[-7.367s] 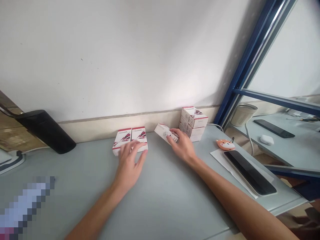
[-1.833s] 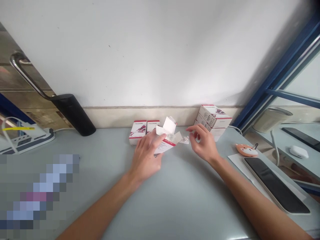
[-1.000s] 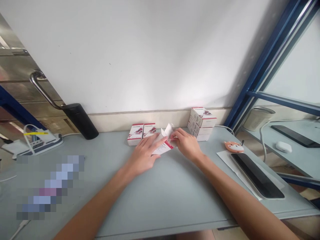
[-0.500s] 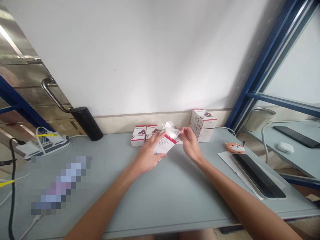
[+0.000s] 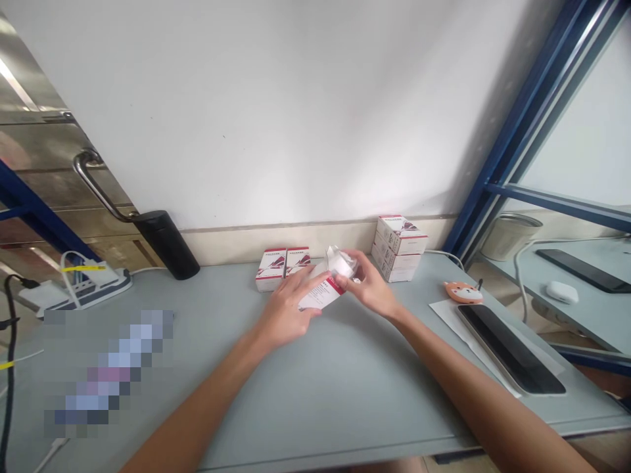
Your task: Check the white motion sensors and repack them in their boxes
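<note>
My left hand [image 5: 286, 312] grips a small white and red carton [image 5: 320, 293] tilted above the grey table [image 5: 315, 394]. My right hand [image 5: 372, 289] is closed on the carton's open end, pinching a white flap or insert [image 5: 341, 261] there. What is between those fingers is too small to make out. Two flat matching cartons [image 5: 283, 266] lie side by side just behind my left hand. A stack of two or three matching cartons [image 5: 398, 246] stands to the right of my right hand, against the wall.
A black cylinder [image 5: 165, 244] leans at the back left beside a white power strip [image 5: 81, 292]. On the right lie a dark phone [image 5: 510, 348] on white paper and an orange animal-shaped trinket [image 5: 462, 291]. A blue frame [image 5: 497, 157] borders a neighbouring table.
My right hand came back from the table to the carton's open end and now pinches the flap. The carton has sunk a little and tilted lower in my left hand.
</note>
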Tool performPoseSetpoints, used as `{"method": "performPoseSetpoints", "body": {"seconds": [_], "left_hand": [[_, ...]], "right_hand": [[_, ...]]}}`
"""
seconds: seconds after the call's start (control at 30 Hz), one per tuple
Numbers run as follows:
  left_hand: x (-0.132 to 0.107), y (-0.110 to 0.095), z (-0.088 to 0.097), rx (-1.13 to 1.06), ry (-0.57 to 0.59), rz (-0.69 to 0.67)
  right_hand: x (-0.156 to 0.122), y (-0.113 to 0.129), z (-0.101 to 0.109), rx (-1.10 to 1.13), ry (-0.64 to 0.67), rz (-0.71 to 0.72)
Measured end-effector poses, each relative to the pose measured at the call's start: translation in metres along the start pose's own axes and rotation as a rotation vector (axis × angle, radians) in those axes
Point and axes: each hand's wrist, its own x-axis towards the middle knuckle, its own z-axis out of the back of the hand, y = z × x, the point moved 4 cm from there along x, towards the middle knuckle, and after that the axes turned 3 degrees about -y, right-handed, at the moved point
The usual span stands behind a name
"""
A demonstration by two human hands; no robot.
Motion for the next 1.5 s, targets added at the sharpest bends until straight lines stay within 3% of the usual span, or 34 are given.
{"method": "performPoseSetpoints", "body": {"seconds": [0.13, 0.2, 0.37, 0.47, 0.53, 0.67, 0.8, 0.93, 1.03, 1.13, 1.2, 1.27, 1.33, 1.37, 1.5], "left_hand": [[-0.001, 0.000, 0.003, 0.115, 0.032, -0.110], [0.001, 0.000, 0.006, 0.154, 0.061, -0.155], [0.005, 0.006, 0.020, 0.161, 0.000, -0.084], [0.012, 0.017, 0.040, 0.194, -0.064, 0.028], [0.025, 0.025, 0.056, 0.234, -0.058, 0.045], [0.071, 0.052, 0.073, 0.169, 0.121, 0.154], [0.112, 0.084, 0.063, -0.033, 0.420, 0.211], [0.131, 0.108, 0.054, 0.064, 0.599, 0.196], [0.135, 0.114, 0.051, 0.143, 0.616, 0.209], [0.125, 0.108, 0.048, 0.235, 0.522, 0.269], [0.109, 0.090, 0.044, 0.243, 0.396, 0.249], [0.087, 0.063, 0.043, 0.191, 0.127, 0.216], [0.059, 0.039, 0.035, -0.028, -0.010, 0.288], [0.046, 0.029, 0.028, -0.205, -0.016, 0.367], [0.007, 0.002, -0.009, -1.052, 0.117, 0.692]], "right_hand": [[0.000, 0.000, -0.002, 0.002, 0.218, -0.064], [0.001, 0.002, 0.001, 0.034, 0.234, -0.089], [0.008, 0.013, 0.016, 0.064, -0.094, -0.031], [0.008, 0.013, 0.026, 0.141, -0.352, -0.047], [0.009, 0.006, 0.029, 0.165, -0.453, -0.092], [0.014, -0.011, 0.027, 0.168, -0.468, -0.176], [0.014, -0.019, 0.026, 0.142, -0.469, -0.215], [0.011, -0.016, 0.023, 0.016, -0.435, -0.174], [0.007, -0.011, 0.017, -0.085, -0.367, -0.122], [0.003, -0.004, 0.011, -0.105, -0.307, -0.073], [0.001, 0.001, 0.010, -0.099, -0.291, -0.051], [-0.001, 0.006, 0.010, -0.071, -0.311, -0.045], [-0.002, 0.010, 0.012, -0.004, -0.364, -0.062], [-0.002, 0.011, 0.011, 0.043, -0.386, -0.084], [-0.005, 0.009, -0.001, 0.189, -0.336, -0.186]]}}
